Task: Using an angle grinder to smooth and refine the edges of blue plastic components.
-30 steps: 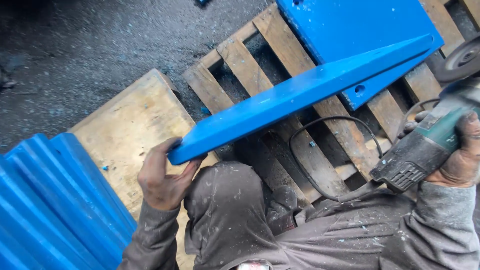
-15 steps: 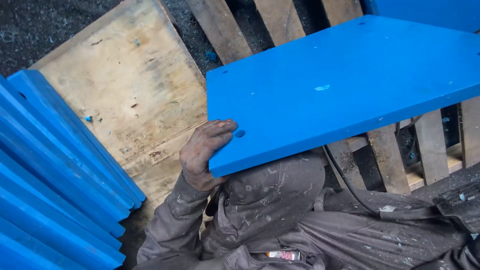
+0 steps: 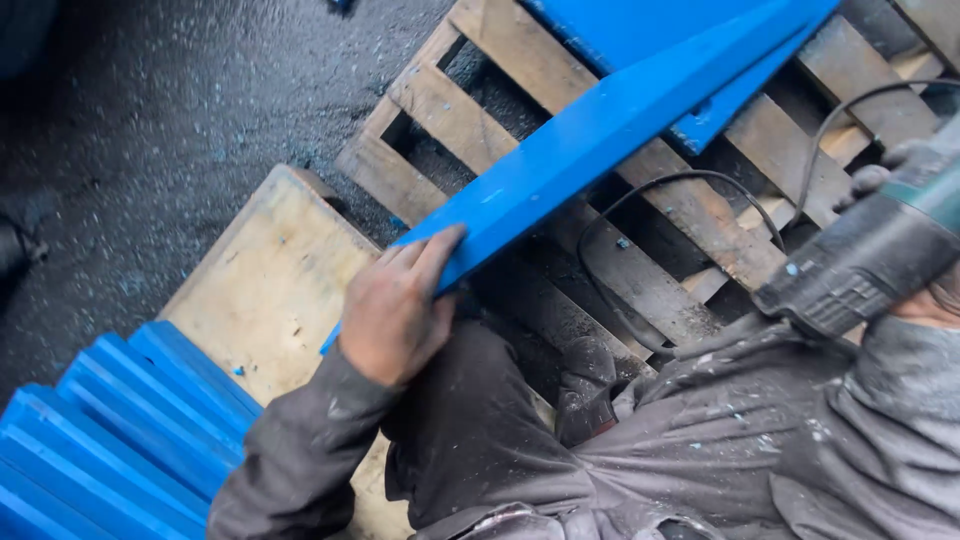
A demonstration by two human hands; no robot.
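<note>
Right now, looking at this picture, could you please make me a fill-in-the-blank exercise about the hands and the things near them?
1. The left hand grips the near end of a long ____ panel.
2. That panel lies tilted over a wooden ____ with gaps between its slats.
3. The right hand holds a power tool whose black ____ loops over the slats.
4. The stack of blue panels lies at the lower ____ of the view.

Missing words: blue; pallet; cable; left

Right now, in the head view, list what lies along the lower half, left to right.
Stack of blue ribbed panels → pale plywood board → left hand gripping the long blue flat panel → grey power tool in the right hand.
</note>
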